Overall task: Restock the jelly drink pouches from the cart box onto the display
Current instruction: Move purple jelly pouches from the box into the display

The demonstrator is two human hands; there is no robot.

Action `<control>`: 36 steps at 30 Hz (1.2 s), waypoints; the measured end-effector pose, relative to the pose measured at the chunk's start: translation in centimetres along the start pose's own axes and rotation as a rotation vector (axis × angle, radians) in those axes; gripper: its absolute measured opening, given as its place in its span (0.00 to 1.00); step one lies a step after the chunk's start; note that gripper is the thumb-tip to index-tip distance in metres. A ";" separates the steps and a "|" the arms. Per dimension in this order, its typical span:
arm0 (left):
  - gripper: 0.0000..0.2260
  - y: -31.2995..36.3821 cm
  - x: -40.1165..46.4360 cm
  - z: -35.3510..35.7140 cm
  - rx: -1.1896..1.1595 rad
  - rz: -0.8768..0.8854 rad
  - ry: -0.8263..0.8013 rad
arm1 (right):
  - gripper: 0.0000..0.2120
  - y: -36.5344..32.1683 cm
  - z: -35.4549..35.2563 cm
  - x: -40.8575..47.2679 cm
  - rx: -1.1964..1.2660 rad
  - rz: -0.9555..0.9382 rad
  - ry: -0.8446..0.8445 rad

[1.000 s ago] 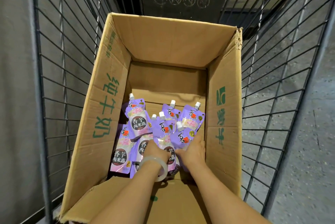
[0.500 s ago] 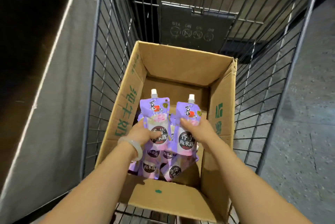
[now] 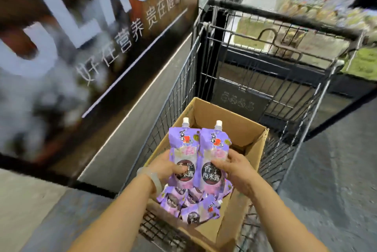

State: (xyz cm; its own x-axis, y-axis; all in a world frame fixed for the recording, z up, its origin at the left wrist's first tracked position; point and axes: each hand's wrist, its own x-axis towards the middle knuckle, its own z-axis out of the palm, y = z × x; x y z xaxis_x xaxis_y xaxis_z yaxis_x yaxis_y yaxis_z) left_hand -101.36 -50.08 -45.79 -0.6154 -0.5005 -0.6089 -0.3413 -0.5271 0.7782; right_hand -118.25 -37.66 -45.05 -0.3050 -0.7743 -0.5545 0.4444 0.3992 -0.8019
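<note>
We have lifted the pouches higher above the box [image 3: 251,145]; our left hand [image 3: 167,167] grips one purple pouch [image 3: 182,149], our right hand [image 3: 234,167] grips another pouch [image 3: 214,149], side by side, upright.

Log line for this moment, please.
left hand: holds pouch | right hand: holds second pouch | more pouches in box

Two purple foil jelly drink pouches — the left one [image 3: 182,156] and the right one [image 3: 214,160] — stand upright side by side, white caps up, edges touching, above an open brown cardboard box [image 3: 234,129] in the wire cart; more purple pouches [image 3: 191,204] lie jumbled inside it.
</note>
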 end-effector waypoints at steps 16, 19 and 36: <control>0.26 -7.6 -31.7 0.3 -0.410 0.339 0.544 | 0.10 0.4 16.0 -17.7 -0.342 -0.203 -0.482; 0.17 -10.0 -38.1 -0.7 -0.433 0.417 0.662 | 0.09 2.1 21.0 -21.7 -0.358 -0.202 -0.617; 0.17 -36.8 -80.3 3.0 -0.769 0.591 1.366 | 0.11 26.5 41.8 -58.6 -0.534 -0.093 -1.290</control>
State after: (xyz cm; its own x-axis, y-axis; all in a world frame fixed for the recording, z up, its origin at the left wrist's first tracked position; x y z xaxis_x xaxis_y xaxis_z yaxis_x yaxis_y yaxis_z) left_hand -41.55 11.58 -25.05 0.6455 -0.7111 -0.2787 0.3541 -0.0446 0.9341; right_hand -53.38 -2.25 -24.46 0.7948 -0.5914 -0.1361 0.0062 0.2322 -0.9726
